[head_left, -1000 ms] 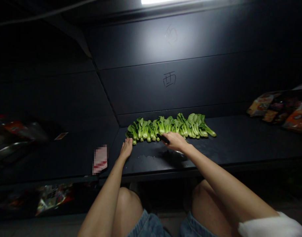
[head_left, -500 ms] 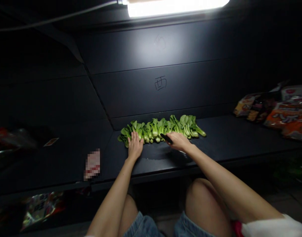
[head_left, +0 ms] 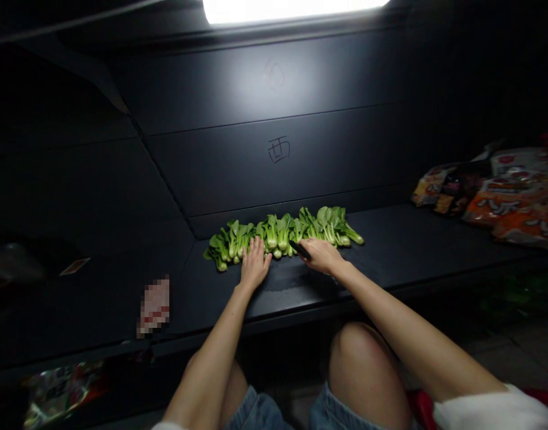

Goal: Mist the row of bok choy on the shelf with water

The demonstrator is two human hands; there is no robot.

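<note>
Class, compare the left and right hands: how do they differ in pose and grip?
The left hand has its fingers stretched out; the right hand is curled. The left hand grips nothing visible, while the right hand holds a black handle. Both are bare and at the near side of the greens.

I can read one handwritten character, 西 (head_left: 279, 149), in dark strokes on the wall panel (head_left: 367, 149) above the row of greens (head_left: 283, 232). Higher above the greens I get a fainter mark (head_left: 274, 74) that I can't make out, and print on the bagged packets (head_left: 511, 197) to their right is too blurred for me.
</note>
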